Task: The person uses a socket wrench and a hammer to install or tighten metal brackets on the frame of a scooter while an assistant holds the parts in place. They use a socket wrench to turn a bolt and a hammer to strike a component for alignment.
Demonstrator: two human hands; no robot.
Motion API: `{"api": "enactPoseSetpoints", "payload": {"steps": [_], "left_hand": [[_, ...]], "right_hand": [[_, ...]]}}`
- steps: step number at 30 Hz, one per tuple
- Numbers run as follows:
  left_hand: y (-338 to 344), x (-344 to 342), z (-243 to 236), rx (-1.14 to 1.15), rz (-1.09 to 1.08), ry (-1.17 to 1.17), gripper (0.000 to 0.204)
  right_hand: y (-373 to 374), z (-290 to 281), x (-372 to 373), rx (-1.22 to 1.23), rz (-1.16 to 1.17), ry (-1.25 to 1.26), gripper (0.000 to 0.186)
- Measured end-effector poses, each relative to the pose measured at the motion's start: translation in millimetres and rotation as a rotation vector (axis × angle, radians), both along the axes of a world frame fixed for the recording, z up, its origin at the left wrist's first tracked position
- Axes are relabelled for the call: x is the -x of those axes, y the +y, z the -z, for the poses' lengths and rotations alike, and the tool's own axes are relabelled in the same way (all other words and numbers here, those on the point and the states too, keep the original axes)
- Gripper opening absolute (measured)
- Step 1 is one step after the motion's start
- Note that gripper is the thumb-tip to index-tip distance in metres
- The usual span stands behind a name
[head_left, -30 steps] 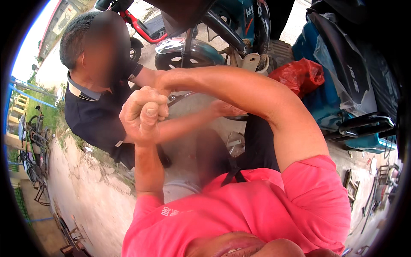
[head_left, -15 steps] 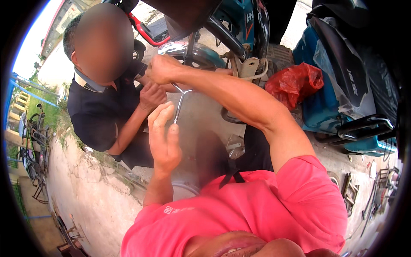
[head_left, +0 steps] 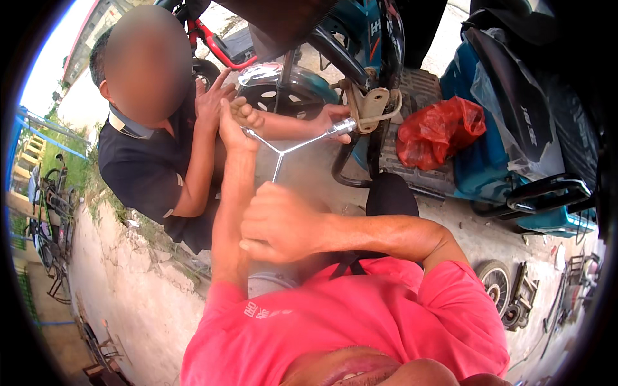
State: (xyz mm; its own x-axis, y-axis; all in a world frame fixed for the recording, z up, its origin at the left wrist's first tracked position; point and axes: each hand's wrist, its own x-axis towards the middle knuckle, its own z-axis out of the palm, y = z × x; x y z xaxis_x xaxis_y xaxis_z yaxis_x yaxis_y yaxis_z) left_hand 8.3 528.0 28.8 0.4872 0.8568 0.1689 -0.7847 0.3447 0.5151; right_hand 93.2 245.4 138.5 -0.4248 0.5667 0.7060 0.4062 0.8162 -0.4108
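A silver Y-shaped socket wrench (head_left: pixel 280 154) reaches from my hands to the pale metal bracket (head_left: pixel 373 109) of a teal vehicle frame. Its socket end points at the bracket. My left hand (head_left: pixel 237 128) is at the end of the wrench's left arm, fingers curled. Nearer my body, my right hand (head_left: pixel 280 222) is closed in a fist around the near arm, hiding its tip. Another person's hand (head_left: pixel 331 122) is beside the socket; that person's other hand (head_left: pixel 211 100) is raised just beyond my left hand.
A person in a dark shirt (head_left: pixel 145 167) faces me at the left. To the right, a red plastic bag (head_left: pixel 441 132) lies by a teal body with a black seat (head_left: pixel 505 90). A wheel (head_left: pixel 494 286) and metal parts lie on the ground at lower right.
My right hand has moved from the wrench's left arm to its near arm. My left hand, open before, has gone forward to the left arm. The other person has raised a hand.
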Motion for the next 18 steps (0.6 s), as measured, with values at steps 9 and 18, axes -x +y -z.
{"api": "enactPoseSetpoints", "payload": {"steps": [9,18], "left_hand": [[-128.6,6.7,-183.7,-0.927,-0.083,0.131,0.054],[-150.5,28.4,-129.5,-0.835,-0.359,0.198,0.043]], "right_hand": [[94.4,97.2,-12.6,-0.529,0.495,-0.670,0.024],[100.9,65.0,-32.5,0.032,0.094,-0.306,0.013]]}}
